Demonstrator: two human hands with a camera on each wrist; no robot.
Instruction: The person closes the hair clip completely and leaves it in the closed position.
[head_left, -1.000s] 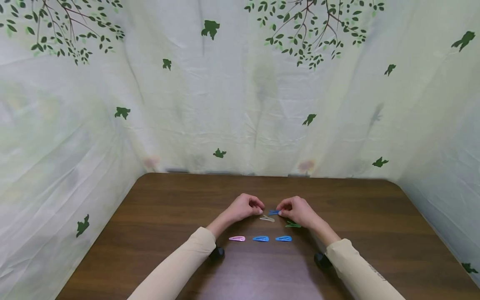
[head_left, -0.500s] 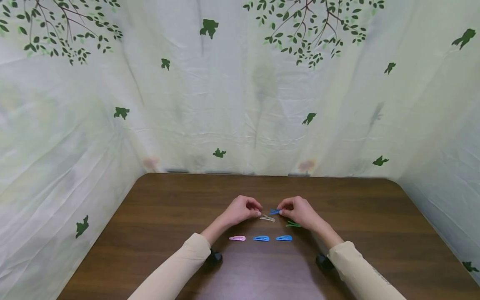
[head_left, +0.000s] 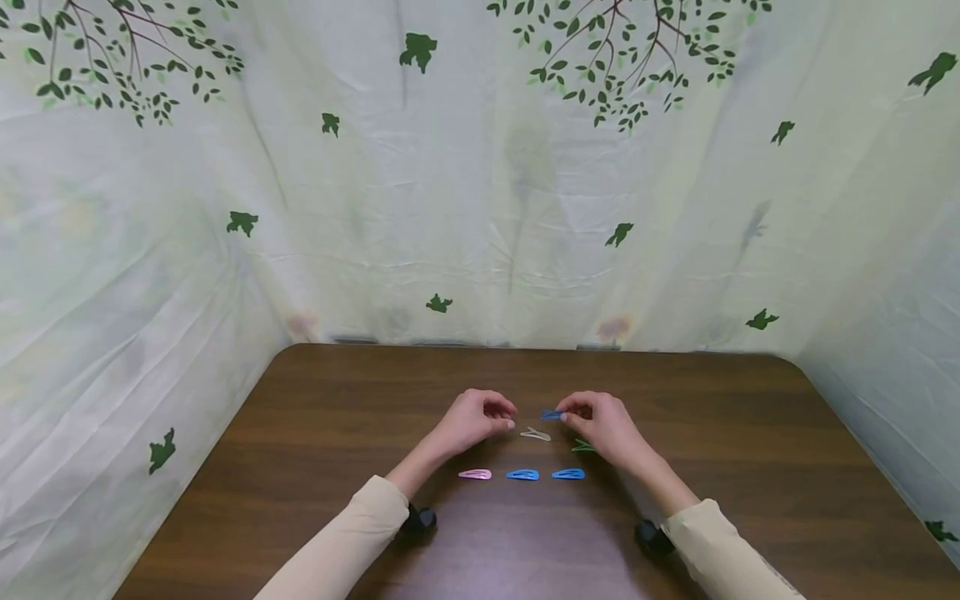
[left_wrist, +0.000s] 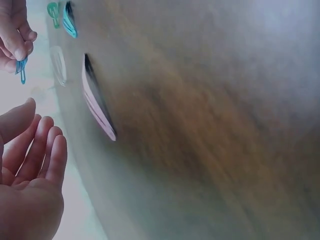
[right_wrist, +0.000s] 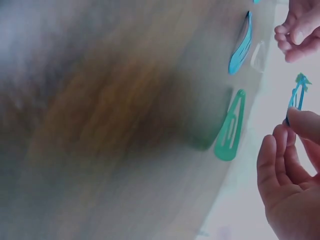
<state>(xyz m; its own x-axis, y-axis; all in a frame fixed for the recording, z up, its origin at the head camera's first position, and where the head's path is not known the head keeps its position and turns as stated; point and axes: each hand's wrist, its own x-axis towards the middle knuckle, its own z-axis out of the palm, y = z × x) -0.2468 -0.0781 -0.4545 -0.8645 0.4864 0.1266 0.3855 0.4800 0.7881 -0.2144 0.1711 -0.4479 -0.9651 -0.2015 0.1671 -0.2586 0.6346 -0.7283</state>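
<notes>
Between thumb and fingers, my right hand (head_left: 603, 423) pinches a blue snap hair clip (head_left: 551, 414), whose two arms are splayed apart in the right wrist view. My left hand (head_left: 472, 421) holds nothing; its fingers are loosely bent, a short way left of that clip. Below the hands lie a white hair clip (head_left: 536, 434) and a green hair clip (right_wrist: 231, 127), the latter partly covered by my right hand in the head view. Nearer to me, a pink hair clip (head_left: 475, 474) and two blue hair clips (head_left: 522, 475) form a row.
The brown wooden table (head_left: 360, 392) has rounded far corners. Behind it hangs a pale curtain (head_left: 480, 192) printed with leaves and birds. Dark wrist cameras (head_left: 652, 537) are worn below both hands.
My left hand has drawn back to the left, away from the blue clip. The right hand, with the clip in its pinch, has shifted slightly right and up in the head view.
</notes>
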